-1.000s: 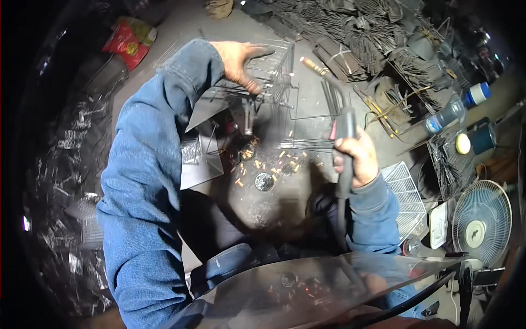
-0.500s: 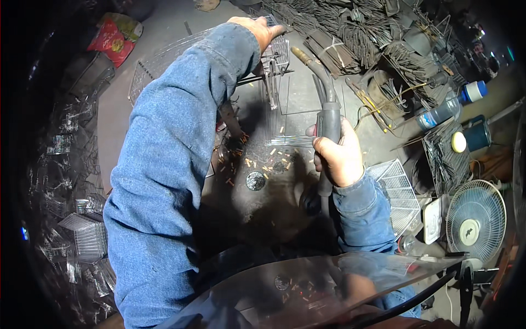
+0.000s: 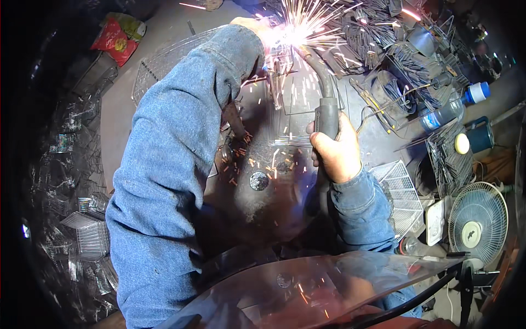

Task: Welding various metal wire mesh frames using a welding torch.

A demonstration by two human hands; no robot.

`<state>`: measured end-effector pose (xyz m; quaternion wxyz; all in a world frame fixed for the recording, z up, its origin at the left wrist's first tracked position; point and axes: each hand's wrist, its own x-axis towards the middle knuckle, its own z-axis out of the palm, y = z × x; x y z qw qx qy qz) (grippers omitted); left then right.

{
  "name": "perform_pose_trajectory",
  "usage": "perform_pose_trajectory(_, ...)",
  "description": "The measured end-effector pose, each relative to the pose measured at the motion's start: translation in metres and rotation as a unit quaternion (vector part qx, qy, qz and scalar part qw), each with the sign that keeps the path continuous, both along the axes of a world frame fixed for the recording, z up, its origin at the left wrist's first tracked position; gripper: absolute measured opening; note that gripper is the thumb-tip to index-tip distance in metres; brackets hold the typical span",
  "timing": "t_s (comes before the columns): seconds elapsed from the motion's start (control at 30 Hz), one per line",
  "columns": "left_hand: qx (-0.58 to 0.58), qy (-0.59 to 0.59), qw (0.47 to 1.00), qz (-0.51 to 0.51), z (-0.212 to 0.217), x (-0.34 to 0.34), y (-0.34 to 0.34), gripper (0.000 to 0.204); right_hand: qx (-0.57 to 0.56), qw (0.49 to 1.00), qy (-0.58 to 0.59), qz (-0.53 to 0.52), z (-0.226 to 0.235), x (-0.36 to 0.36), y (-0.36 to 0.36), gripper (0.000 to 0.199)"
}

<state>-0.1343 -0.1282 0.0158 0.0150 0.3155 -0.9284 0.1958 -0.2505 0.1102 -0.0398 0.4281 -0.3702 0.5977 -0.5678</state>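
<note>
My right hand [image 3: 341, 151] is wrapped round the dark grey handle of a welding torch [image 3: 327, 116]. The torch's curved neck points up and left, its tip lost in a burst of white light and sparks [image 3: 296, 34]. At the far end of my outstretched left arm, my left hand [image 3: 251, 24] is at the wire rack [image 3: 178, 55], just left of the arc. Glare washes out its fingers, which clasped the rack's edge a moment earlier. Below the arc, thin metal rods [image 3: 290, 141] form a rectangular outline on the grey table [image 3: 361, 151].
Short orange-lit metal bits [image 3: 238, 159] lie scattered near a round disc [image 3: 258, 181]. Bundled rods [image 3: 361, 35] fill the far right. Further right are a water bottle [image 3: 441, 116], a wire basket [image 3: 399, 192] and a fan [image 3: 478, 222]. A clear visor [image 3: 263, 290] crosses the lower edge.
A bright arc has flared at the torch tip, throwing sparks outward. The torch neck and right hand have shifted slightly left; the left hand stays at the rack.
</note>
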Motion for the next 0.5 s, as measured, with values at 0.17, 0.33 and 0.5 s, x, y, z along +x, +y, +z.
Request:
perform_pose_trajectory(0.17, 0.061, 0.005, 0.996, -0.058, -0.009, 0.006, -0.019, 0.043, -0.013, 0.999, 0.035, -0.002, -0.004, 0.001, 0.000, 0.035)
perform_pose_trajectory(0.33, 0.175, 0.031, 0.951, -0.252, 0.035, -0.013, 0.027, 0.033, -0.005, 1.000, 0.016, 0.002, -0.005, -0.001, 0.002, 0.035)
perform_pose_trajectory(0.5, 0.114, -0.006, 0.989, -0.088, 0.026, 0.002, 0.018, 0.044, -0.012, 1.000, -0.009, 0.017, -0.002, 0.001, 0.003, 0.036)
